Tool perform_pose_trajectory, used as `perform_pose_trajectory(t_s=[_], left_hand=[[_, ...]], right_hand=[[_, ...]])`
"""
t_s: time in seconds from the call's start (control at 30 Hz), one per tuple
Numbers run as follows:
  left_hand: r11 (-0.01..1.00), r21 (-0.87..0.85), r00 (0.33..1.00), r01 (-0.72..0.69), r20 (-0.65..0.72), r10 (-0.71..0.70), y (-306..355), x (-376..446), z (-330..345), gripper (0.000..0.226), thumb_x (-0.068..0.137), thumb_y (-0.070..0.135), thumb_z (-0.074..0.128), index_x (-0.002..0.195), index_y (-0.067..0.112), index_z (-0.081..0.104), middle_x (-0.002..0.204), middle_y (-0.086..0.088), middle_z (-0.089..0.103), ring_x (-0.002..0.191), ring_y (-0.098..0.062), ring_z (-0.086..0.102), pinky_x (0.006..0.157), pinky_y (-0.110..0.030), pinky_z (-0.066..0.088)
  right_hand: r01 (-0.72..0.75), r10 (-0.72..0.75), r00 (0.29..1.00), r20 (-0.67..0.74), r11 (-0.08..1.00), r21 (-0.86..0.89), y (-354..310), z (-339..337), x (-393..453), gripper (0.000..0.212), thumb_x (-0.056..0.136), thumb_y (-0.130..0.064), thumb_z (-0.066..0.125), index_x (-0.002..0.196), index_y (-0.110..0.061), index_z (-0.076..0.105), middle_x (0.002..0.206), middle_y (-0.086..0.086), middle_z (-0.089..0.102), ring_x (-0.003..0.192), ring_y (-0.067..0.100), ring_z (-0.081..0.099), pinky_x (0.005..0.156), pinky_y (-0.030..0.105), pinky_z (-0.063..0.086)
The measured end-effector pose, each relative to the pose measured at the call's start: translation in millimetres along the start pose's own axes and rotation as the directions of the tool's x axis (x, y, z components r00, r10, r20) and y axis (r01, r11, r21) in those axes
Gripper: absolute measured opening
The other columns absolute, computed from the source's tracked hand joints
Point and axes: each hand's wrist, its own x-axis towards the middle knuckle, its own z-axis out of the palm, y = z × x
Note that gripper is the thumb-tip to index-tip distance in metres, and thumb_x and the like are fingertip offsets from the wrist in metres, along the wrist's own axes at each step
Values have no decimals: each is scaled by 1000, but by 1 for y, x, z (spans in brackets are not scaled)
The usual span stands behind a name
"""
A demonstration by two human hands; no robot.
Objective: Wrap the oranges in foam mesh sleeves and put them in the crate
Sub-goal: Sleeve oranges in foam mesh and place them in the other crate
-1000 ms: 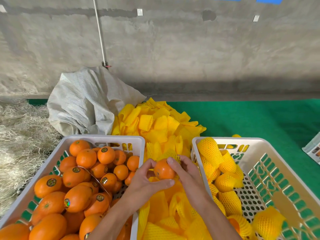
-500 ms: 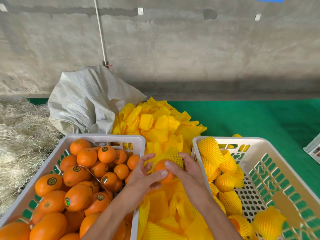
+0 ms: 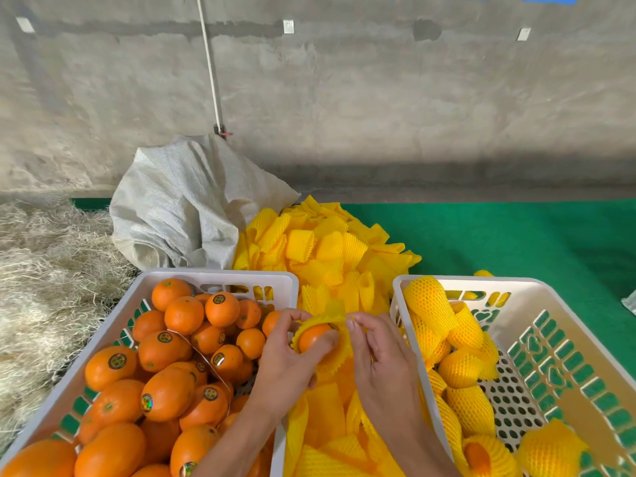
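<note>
— Since a second ago, the foam mesh sleeve has come down around the orange, which sat bare between the fingers then.

— Both hands grip?

— Left hand cups the fruit, thumb pressing its face; right hand pinches the sleeve's rim. All this above the loose sleeve pile, between the full orange crate and the packing crate.

— How to finish well?

— Stretch the mouth evenly and roll it over, likely, so no skin shows before it goes right.
</note>
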Motion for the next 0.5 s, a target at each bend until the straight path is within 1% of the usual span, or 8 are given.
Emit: perform_pose_trajectory(t_s=[0.07, 0.13, 0.2, 0.27, 0.33, 0.4, 0.47, 0.5], left_hand=[[999, -29, 998, -22, -61, 21, -2, 1, 3, 34, 86, 25, 82, 112, 24, 61, 106, -6, 61, 61, -20, 63, 45, -35, 53], [996, -71, 994, -56, -99, 48, -3, 0, 2, 29, 93, 3, 69, 115, 20, 60, 112, -9, 61, 68, -20, 69, 51, -38, 59], [990, -68, 987, -123, -113, 115, -4, -1, 1, 33, 95, -8, 61, 118, 16, 61, 113, -11, 64, 83, -22, 71, 60, -32, 60], [981, -84, 980, -176, -110, 166, -6, -2, 0, 40, 93, -13, 61, 121, 15, 62, 112, -9, 68, 91, -19, 71, 64, -25, 58], [977, -71, 975, -202, -105, 195, -9, -1, 1, 48, 90, -17, 63, 125, 15, 60, 116, -7, 67, 96, -19, 71, 67, -27, 59], [976, 11, 973, -215, -87, 215, -13, -1, 2, 54, 88, -11, 70, 130, 19, 57, 125, -6, 63, 105, -19, 70, 75, -31, 61], [974, 81, 975, -212, -47, 216, -17, -3, 2, 61, 86, -3, 79, 134, 27, 55, 133, -1, 59, 115, -17, 66, 85, -33, 61], [969, 114, 975, -219, -23, 223, -18, -4, 2, 63, 85, 3, 82, 135, 30, 55, 134, 6, 57, 117, -14, 64, 88, -32, 60]], right_hand=[[174, -173, 985, 15, 978, -119, -2, 1, -1, 24, 107, -36, 53, 111, -18, 68, 93, -7, 62, 77, 8, 62, 63, 25, 52], [313, -307, 950, 62, 932, -185, -5, 4, -2, 22, 106, -34, 58, 106, -17, 71, 86, -6, 59, 70, 10, 58, 59, 23, 49], [330, -315, 943, 109, 926, -183, -9, 6, -3, 22, 103, -38, 61, 101, -20, 72, 82, -14, 51, 67, 4, 51, 60, 16, 42], [154, -139, 982, 127, 980, -123, -12, 4, -3, 29, 102, -54, 56, 99, -26, 64, 80, -22, 42, 68, 1, 48, 62, 10, 36], [-111, 120, 985, 126, 991, -76, -13, 1, -1, 41, 97, -72, 44, 108, -34, 54, 89, -23, 52, 77, 3, 57, 63, 10, 41], [-262, 272, 944, 186, 962, -79, -8, 0, -1, 63, 88, -87, 35, 126, -38, 45, 114, -23, 56, 92, 3, 62, 70, 15, 50], [-337, 359, 883, 303, 933, -125, -2, 0, -2, 89, 75, -99, 33, 144, -42, 31, 137, -25, 46, 112, -2, 57, 89, 18, 51], [-372, 399, 850, 343, 917, -144, -1, 0, -2, 101, 69, -102, 34, 151, -44, 23, 142, -27, 38, 124, -2, 49, 100, 22, 48]])
